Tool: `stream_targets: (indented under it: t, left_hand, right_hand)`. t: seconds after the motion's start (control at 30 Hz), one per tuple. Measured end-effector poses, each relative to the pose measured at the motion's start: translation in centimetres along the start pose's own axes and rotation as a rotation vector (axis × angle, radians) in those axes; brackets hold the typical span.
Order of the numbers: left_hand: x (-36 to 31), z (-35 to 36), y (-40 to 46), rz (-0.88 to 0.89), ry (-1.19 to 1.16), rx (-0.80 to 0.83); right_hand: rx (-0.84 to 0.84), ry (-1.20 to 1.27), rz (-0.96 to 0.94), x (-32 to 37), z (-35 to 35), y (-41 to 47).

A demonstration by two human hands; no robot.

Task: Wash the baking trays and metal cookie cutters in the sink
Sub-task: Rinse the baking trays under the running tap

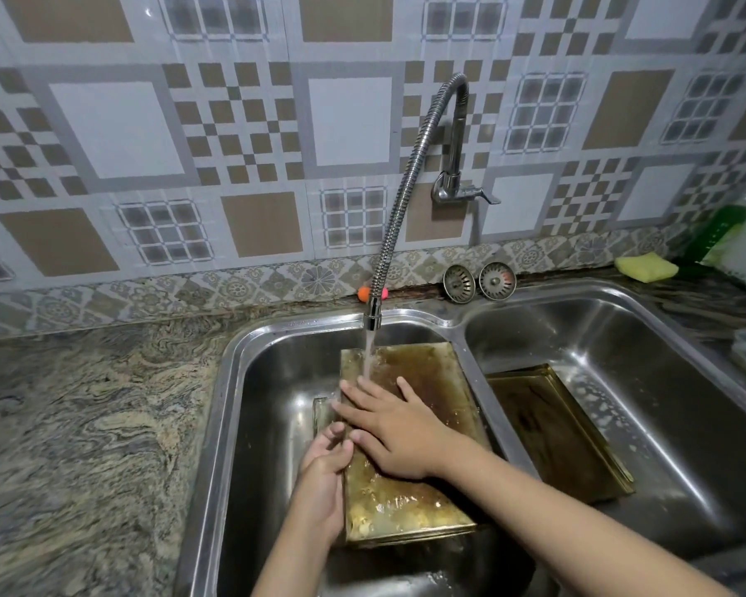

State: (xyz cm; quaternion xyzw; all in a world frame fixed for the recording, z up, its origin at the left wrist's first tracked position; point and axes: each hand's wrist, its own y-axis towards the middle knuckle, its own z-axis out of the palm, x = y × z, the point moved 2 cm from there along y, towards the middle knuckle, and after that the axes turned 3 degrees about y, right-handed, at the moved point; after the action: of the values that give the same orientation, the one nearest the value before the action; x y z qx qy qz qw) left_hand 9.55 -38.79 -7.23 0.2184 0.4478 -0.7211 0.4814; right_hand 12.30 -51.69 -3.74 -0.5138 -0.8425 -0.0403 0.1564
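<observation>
I see my left hand (319, 480) gripping the edge of a stained tray (410, 501) in the left sink (233, 381) under running water (368, 355), my right hand (399, 428) flat and open on it. A second tray (556, 433) waits in the right basin; I see no cutters, so I judge washing barely begun.

Brown-stained tray (423, 381); yellow sponge (646, 268); checkered tiles (242, 135).

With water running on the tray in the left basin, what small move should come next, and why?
Probably slide the right hand down the tray toward its near end. The stream lands only on the far end, while yellowish residue clings near the front edge. The left hand grips the tray's left rim, so it can steady the tray.
</observation>
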Motion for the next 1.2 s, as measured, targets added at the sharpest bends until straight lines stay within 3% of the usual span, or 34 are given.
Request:
stream_targets:
  t: [0.07, 0.17, 0.2, 0.27, 0.37, 0.43, 0.53, 0.67, 0.73, 0.97, 1.1, 1.2]
  left_hand:
    - [-0.2, -0.7, -0.1, -0.007, 0.014, 0.008]
    - [-0.7, -1.4, -0.7, -0.019, 0.027, 0.056]
    - [-0.8, -1.2, -0.9, -0.019, 0.032, 0.066]
    - [-0.6, -0.8, -0.7, -0.01, 0.036, 0.054]
    - [-0.7, -1.2, 0.1, -0.003, 0.012, 0.009]
    - [-0.9, -2.1, 0.2, -0.009, -0.012, -0.016]
    - [-1.0, -2.9, 0.1, -0.001, -0.025, -0.034]
    - [-0.8, -2.9, 0.4, -0.045, -0.054, -0.069]
    - [-0.6, -2.7, 0.6, -0.084, -0.096, -0.075]
    - [0.4, -1.6, 1.1, -0.187, -0.194, -0.025]
    - [1.5, -2.4, 2.3, -0.184, -0.088, -0.027]
    - [2.1, -3.5, 2.8, -0.196, 0.384, -0.122]
  right_hand:
    - [-0.023, -0.007, 0.048, -2.2, -0.3, 0.6]
    - [-0.08, 0.028, 0.438, -5.9, -1.9, 2.2]
    - [-0.099, 0.029, 0.478, -5.9, -2.0, 2.4]
    - [-0.091, 0.025, 0.342, -3.7, -1.4, 2.3]
    - [-0.004, 0.05, -0.036, 1.0, 0.5, -0.2]
    - [-0.023, 0.069, -0.154, 1.3, 1.4, -2.0]
    - [-0.16, 0.214, -0.088, -1.6, 1.2, -3.8]
    - [-0.507, 0.507, 0.228, -5.4, -0.6, -6.1]
    - [-0.549, 0.741, 0.324, -5.8, -1.1, -6.9]
    - [-0.566, 1.467, 0.368, -4.3, -1.0, -7.0]
    - [-0.714, 1.337, 0.293, -4.7, -3.2, -7.6]
    - [-0.861, 1.12, 0.244, -6.2, -7.2, -9.4]
